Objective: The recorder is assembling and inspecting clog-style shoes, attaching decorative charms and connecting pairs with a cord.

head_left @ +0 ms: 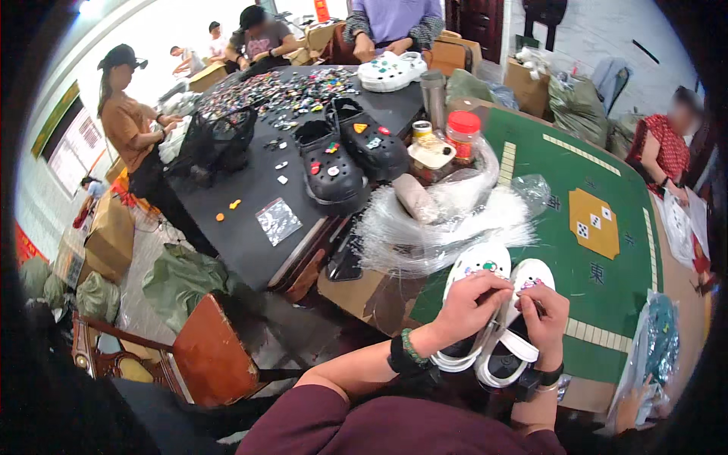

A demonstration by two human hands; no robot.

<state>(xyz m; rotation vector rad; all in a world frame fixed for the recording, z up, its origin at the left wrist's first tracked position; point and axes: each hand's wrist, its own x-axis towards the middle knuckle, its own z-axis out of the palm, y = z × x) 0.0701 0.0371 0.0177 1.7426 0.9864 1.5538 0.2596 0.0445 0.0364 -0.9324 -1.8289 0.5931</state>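
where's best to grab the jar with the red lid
Probably around the rim of the red lid, coming from above: the jar stands upright with its round top uncovered, while the white tub and bundle of clear plastic crowd its lower body. Whether the lid is tight can't be told.

Workshop — clogs [464, 269], heaped charms [280, 95], cartons [110, 236]

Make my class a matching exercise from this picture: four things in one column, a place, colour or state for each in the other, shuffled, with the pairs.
Column one:
1. black shoes
2. large jar's lid
3. plastic strands
4. right hand

Column two:
A. over a white shoe
B. whitish, in a loose bundle
C. on the dark table
D. red

Pairs: 1-C, 2-D, 3-B, 4-A
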